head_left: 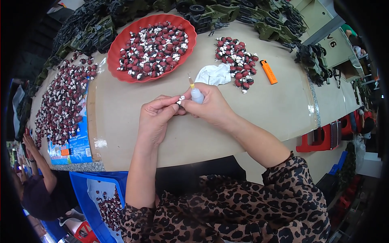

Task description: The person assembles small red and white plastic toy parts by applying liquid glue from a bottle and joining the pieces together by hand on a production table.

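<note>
Olive-green toy vehicles (269, 30) crowd the far edge of your tan tabletop (263, 107). Over it, your left hand (156, 115) pinches a small white-and-dark piece (180, 99); your right hand (212, 106) grips a needle-tipped bottle (197, 96) pointing away and appears to touch the piece. You seem to be positioning it; using the bottle next calls for turning it inward.

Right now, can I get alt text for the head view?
The left hand holds a small white-and-dark piece; the right hand grips a thin-tipped bottle beside it. Beyond, a red bowl holds many red-and-white pieces.
</note>
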Motion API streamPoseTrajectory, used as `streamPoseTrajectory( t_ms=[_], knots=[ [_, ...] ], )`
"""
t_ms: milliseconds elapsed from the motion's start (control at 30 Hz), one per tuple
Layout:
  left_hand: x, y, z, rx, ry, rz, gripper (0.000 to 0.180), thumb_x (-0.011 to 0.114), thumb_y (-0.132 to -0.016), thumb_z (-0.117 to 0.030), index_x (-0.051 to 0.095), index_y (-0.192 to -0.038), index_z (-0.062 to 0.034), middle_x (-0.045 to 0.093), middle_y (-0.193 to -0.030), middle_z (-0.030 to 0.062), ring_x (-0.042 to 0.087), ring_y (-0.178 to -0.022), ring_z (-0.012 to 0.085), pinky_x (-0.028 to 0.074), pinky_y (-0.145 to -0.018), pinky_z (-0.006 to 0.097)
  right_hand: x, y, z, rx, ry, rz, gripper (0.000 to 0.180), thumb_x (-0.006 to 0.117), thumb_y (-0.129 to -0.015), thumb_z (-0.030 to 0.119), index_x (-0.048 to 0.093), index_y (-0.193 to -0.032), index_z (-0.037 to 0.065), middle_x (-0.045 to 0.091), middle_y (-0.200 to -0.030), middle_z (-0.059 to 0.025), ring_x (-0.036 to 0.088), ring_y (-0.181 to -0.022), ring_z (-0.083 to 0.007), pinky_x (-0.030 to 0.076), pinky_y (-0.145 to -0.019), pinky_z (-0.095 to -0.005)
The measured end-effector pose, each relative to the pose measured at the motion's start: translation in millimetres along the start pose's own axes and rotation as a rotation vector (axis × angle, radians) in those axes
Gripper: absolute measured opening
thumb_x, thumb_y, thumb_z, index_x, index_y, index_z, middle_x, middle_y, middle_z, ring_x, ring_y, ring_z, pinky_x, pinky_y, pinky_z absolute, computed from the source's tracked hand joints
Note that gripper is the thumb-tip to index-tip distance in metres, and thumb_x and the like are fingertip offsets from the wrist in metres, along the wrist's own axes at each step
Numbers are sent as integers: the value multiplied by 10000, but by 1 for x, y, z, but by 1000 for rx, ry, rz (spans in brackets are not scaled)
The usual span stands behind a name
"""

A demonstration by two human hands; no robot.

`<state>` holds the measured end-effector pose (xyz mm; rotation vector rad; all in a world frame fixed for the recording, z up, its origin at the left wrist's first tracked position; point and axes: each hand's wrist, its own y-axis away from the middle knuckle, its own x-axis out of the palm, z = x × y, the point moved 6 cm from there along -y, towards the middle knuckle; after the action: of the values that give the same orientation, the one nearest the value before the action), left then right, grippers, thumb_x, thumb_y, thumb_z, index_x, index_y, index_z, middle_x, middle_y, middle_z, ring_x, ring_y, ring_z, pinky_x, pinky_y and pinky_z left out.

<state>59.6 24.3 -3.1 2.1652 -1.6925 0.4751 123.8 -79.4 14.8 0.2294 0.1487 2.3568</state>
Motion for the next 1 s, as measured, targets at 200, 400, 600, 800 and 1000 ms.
streamPoseTrajectory(
  t_ms=[200, 400, 600, 800, 1000],
  knots=[
    [-1, 0, 1, 6, -13, -4, 192, 505, -747, 73, 586, -917, 37, 548, -835, 91, 578, -723, 170, 482, -693, 255, -1, -1, -6, -39, 24, -7, 127, 590, -723, 96, 506, -760, 9, 548, -667, -27, 511, -568, -54, 405, -480, -183],
    [2, 1, 0, -16, 4, -15, 187, 511, -752, 58, 587, -920, 31, 565, -843, 94, 577, -720, 163, 484, -687, 255, -5, -3, -7, 19, 4, 24, 156, 603, -737, 150, 520, -786, 27, 540, -650, -9, 476, -523, -35, 374, -438, -173],
    [3, 2, -1, -29, 10, -17, 182, 512, -752, 53, 589, -915, 28, 576, -855, 101, 576, -715, 160, 485, -679, 255, -4, -3, -5, 18, 2, 11, 156, 593, -709, 140, 504, -741, 16, 512, -618, -8, 456, -490, -42, 374, -403, -190],
    [2, 1, -1, 1, -3, -1, 181, 506, -749, 61, 592, -904, 29, 570, -840, 100, 576, -711, 164, 484, -673, 257, -1, -2, -6, -7, -26, -1, 165, 598, -698, 132, 509, -751, 5, 521, -620, -12, 464, -492, -45, 378, -413, -188],
    [-2, 0, 2, -10, 13, -7, 181, 504, -767, 31, 578, -932, 26, 579, -837, 100, 577, -701, 157, 484, -666, 257, -3, -4, -4, -2, 3, 1, 150, 594, -725, 137, 520, -770, 15, 536, -640, -14, 470, -508, -41, 373, -429, -181]
  ],
)
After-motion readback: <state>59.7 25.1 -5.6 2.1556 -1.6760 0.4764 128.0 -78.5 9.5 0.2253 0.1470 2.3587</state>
